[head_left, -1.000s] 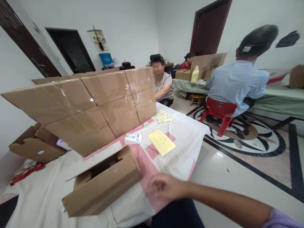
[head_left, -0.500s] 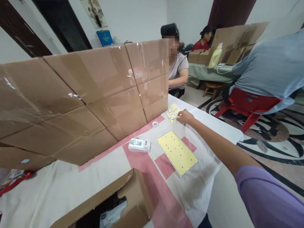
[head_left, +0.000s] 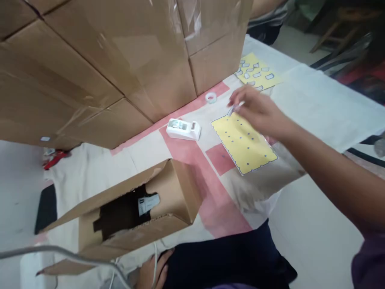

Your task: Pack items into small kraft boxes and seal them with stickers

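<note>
My right hand (head_left: 255, 108) is closed in a pinch on a small pale paper piece (head_left: 231, 110). It hovers over the far end of a yellow card (head_left: 240, 148) with a wavy blue outline and several small printed circles. Farther back lies a second yellow sheet (head_left: 262, 82) bearing several white, blue-edged shapes. At the bottom edge my left hand (head_left: 153, 269) lies beside the dark cloth over my lap, its fingers loosely extended. A white cable crosses it, and part of the hand is cut off.
A white tape dispenser (head_left: 183, 129) and a tape roll (head_left: 211, 97) stand left of the card. Taped cardboard boxes (head_left: 144, 52) form a wall behind them. An open carton (head_left: 183, 188) sits in front, near a grey cable (head_left: 72, 259). Another person's arm (head_left: 266, 7) shows at the top.
My right hand has come back from the far yellow sheet to above the nearer card, with a small piece in its fingers. The view has tilted down, bringing my left hand into sight.
</note>
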The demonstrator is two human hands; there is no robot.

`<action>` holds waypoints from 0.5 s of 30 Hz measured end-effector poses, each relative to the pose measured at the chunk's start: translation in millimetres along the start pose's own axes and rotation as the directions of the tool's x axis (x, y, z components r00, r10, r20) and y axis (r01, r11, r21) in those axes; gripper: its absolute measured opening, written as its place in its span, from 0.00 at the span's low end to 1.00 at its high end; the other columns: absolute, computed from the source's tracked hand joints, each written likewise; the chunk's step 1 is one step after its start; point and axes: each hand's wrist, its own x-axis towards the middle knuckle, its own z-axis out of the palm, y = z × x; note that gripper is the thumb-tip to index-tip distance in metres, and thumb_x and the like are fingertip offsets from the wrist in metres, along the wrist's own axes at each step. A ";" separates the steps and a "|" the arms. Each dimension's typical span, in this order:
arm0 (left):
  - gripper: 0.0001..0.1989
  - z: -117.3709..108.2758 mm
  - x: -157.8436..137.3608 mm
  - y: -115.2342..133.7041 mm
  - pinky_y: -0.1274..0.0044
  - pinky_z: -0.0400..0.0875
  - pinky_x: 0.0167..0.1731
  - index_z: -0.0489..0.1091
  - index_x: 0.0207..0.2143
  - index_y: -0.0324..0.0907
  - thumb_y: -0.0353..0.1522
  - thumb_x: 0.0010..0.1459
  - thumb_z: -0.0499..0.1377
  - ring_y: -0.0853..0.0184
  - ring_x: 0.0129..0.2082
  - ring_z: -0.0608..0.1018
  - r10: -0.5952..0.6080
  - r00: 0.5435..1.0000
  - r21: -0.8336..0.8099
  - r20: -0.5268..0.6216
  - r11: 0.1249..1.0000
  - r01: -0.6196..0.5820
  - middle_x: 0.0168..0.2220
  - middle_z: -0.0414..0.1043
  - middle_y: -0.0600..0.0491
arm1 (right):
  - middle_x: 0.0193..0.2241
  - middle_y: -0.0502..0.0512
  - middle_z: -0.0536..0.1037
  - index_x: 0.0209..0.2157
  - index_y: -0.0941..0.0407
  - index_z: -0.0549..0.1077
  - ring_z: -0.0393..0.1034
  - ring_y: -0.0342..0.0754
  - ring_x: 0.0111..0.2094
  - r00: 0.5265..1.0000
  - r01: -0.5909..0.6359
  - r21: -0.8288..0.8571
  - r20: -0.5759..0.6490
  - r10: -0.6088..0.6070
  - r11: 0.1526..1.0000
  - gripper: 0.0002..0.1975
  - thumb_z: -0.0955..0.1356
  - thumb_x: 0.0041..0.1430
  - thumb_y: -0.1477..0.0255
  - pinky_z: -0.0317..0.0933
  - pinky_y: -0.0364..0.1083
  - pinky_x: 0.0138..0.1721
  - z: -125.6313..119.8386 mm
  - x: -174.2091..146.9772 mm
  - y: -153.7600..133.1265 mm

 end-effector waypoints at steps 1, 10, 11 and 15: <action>0.18 4.3 -3.5 -5.4 0.64 0.72 0.53 0.72 0.55 0.46 0.35 0.68 0.48 0.59 0.50 0.75 0.052 0.999 0.073 -0.004 0.996 -0.052 0.53 0.73 0.47 | 0.48 0.56 0.68 0.43 0.68 0.70 0.67 0.43 0.50 0.992 0.044 0.157 0.106 -0.061 0.987 0.20 0.57 0.69 0.65 0.59 0.44 0.47 13.1 -13.8 -22.3; 0.22 9.3 -13.4 -16.7 0.68 0.70 0.53 0.72 0.57 0.49 0.36 0.65 0.48 0.59 0.54 0.75 0.199 0.973 0.249 0.117 0.943 -0.222 0.59 0.72 0.49 | 0.41 0.51 0.62 0.37 0.58 0.68 0.62 0.43 0.42 0.887 -0.018 0.667 0.355 -0.296 0.745 0.04 0.68 0.64 0.78 0.61 0.44 0.43 98.8 -52.7 -84.7; 0.22 8.6 -13.9 -14.1 0.67 0.69 0.54 0.72 0.57 0.49 0.36 0.65 0.47 0.58 0.55 0.74 0.179 0.977 0.243 0.112 0.949 -0.202 0.59 0.72 0.49 | 0.41 0.51 0.61 0.37 0.58 0.67 0.61 0.43 0.42 0.888 -0.029 0.673 0.357 -0.290 0.739 0.04 0.67 0.64 0.78 0.61 0.44 0.43 101.3 -51.4 -83.9; 0.22 8.8 -12.6 -10.4 0.64 0.68 0.55 0.72 0.56 0.48 0.35 0.66 0.46 0.57 0.57 0.72 0.164 0.985 0.218 0.044 0.961 -0.170 0.59 0.71 0.48 | 0.39 0.50 0.61 0.36 0.57 0.66 0.62 0.43 0.42 0.888 -0.103 0.676 0.394 -0.239 0.730 0.03 0.67 0.65 0.76 0.60 0.45 0.44 105.4 -50.5 -83.3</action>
